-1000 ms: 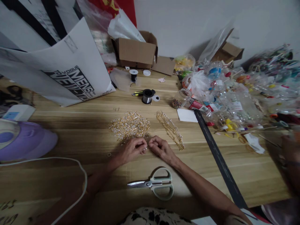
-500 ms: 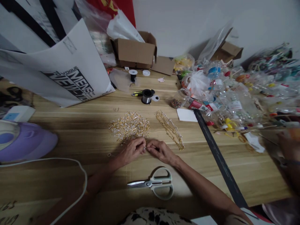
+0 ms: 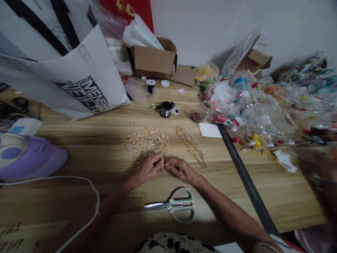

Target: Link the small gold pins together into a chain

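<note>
My left hand [image 3: 150,167] is closed in a pinch on a small shiny bead [image 3: 162,165], whose details are too tiny to make out. Almost touching it, my right hand [image 3: 182,170] also pinches at the same spot; what lies between its fingertips is hidden. Just beyond my left hand spreads a pile of gold and clear beaded pieces [image 3: 147,140]. To the right of the pile lie gold beaded chains [image 3: 191,146] in long loops. Scissors [image 3: 173,205] with pale green handles rest on the table below my hands, blades pointing left.
Wire spools [image 3: 165,109] and a yellow-black cutter [image 3: 154,105] lie behind the pile. Plastic bottles and bags [image 3: 263,109] crowd the right side. A white bag [image 3: 86,77] and purple appliance [image 3: 39,156] stand left, with a white cord [image 3: 97,196]. Another person's hand [image 3: 326,168] shows far right.
The whole view has shifted slightly, moving background things a little right and down. Both my hands keep their pinch at almost the same place.
</note>
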{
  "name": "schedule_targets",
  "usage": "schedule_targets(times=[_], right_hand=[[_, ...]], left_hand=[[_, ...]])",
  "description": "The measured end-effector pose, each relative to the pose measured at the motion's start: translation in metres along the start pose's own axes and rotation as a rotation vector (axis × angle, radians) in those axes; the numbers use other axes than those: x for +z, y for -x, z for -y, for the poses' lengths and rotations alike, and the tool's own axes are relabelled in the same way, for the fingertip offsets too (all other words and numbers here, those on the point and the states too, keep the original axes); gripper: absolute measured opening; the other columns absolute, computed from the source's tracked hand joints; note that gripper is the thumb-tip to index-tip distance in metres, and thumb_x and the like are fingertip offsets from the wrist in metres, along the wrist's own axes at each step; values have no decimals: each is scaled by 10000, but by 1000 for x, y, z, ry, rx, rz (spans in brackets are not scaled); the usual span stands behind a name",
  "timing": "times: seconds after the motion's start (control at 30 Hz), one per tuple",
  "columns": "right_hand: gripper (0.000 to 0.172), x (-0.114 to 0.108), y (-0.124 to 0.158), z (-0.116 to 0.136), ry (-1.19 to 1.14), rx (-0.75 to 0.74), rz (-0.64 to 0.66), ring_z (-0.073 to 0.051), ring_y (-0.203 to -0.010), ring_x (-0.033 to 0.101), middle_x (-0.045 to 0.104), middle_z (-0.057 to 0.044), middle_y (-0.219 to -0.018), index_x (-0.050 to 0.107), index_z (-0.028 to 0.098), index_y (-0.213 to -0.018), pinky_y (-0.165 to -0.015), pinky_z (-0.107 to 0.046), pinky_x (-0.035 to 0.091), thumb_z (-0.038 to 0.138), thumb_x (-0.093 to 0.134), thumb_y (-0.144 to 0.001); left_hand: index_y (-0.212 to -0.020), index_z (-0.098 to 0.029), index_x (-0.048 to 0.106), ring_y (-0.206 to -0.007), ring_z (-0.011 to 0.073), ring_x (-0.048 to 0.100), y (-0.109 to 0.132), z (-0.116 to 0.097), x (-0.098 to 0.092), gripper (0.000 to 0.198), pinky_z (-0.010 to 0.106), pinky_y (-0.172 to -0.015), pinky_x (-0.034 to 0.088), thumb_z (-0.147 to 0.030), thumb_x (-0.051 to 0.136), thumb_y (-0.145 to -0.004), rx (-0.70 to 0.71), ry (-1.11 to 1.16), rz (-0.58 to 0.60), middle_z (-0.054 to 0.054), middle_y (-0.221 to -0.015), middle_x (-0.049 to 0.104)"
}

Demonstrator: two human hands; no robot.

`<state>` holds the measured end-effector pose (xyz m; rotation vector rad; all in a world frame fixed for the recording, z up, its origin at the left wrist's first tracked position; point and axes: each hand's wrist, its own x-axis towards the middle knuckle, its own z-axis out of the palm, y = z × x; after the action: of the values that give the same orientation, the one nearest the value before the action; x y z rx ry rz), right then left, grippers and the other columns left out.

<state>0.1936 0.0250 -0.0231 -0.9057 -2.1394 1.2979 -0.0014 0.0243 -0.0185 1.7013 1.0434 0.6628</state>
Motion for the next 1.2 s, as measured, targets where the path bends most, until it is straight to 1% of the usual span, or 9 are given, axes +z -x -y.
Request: schedule_targets(times=[0.17, 0.33, 0.57, 0.7, 0.8, 0.9, 1.0, 1.1, 1.2], right_hand=[[299, 0, 0, 3, 29, 10, 35, -123, -670, 440, 540, -25, -774, 578, 150, -876, -631, -228, 348, 361, 379, -950], [290, 0, 0, 3, 22, -5, 22, -127, -707, 470, 552, -33, -794, 579, 144, -864, -658, -231, 364, 351, 393, -945], [279, 2, 0, 3, -27, 61, -46, -108, -635, 435, 523, -12, -733, 556, 146, -829, -580, -216, 340, 382, 440, -921], [287, 3, 0, 4, -89, 128, -59, -91, -554, 401, 490, 13, -649, 545, 147, -849, -517, -204, 316, 412, 455, -910], [301, 3, 0, 4, -128, 169, -57, -84, -521, 408, 486, 23, -614, 531, 146, -844, -495, -197, 320, 432, 461, -904], [296, 1, 0, 3, -150, 182, -66, -83, -524, 426, 493, 22, -620, 518, 148, -841, -497, -193, 334, 432, 462, -901], [275, -1, 2, 2, -117, 177, -83, -83, -532, 421, 496, 23, -626, 520, 152, -835, -501, -192, 324, 412, 465, -904], [257, -2, 2, 2, -59, 172, -75, -83, -543, 415, 499, 22, -634, 525, 152, -835, -507, -193, 313, 387, 457, -912], [244, -4, 3, 4, -11, 165, -61, -85, -561, 423, 505, 18, -649, 531, 149, -836, -516, -194, 308, 368, 456, -914]], left_hand=[[-724, -184, 451, -603, 119, 541, 2, 3, 1, 251, 219, -590, 422, -344, 381, -904, -2, 14, 19, -16, -645, 531], [-724, -178, 458, -583, 110, 542, 1, 8, 2, 234, 214, -574, 429, -326, 405, -898, 3, 61, -1, -15, -640, 547], [-745, -156, 501, -563, 103, 560, -2, 13, 2, 255, 212, -557, 459, -383, 493, -859, -42, 287, 1, -5, -628, 584], [-752, -134, 545, -583, 110, 571, -1, 8, -2, 311, 226, -577, 472, -437, 546, -819, -77, 336, 23, 12, -649, 603], [-732, -113, 583, -590, 112, 568, -1, 6, -4, 351, 234, -589, 470, -454, 552, -810, -95, 328, 51, 29, -658, 615], [-733, -100, 612, -601, 114, 570, -1, 5, -6, 358, 240, -605, 469, -445, 554, -809, -112, 331, 81, 40, -669, 627], [-791, -96, 632, -627, 118, 582, 0, 6, -7, 299, 236, -616, 468, -393, 613, -771, -131, 342, 110, 45, -704, 648], [-817, -97, 645, -646, 120, 587, 0, 8, -7, 245, 226, -618, 456, -321, 669, -721, -128, 306, 114, 43, -718, 663], [-811, -96, 659, -642, 124, 587, 0, 10, -7, 221, 227, -615, 452, -296, 673, -717, -113, 261, 99, 47, -714, 674]])
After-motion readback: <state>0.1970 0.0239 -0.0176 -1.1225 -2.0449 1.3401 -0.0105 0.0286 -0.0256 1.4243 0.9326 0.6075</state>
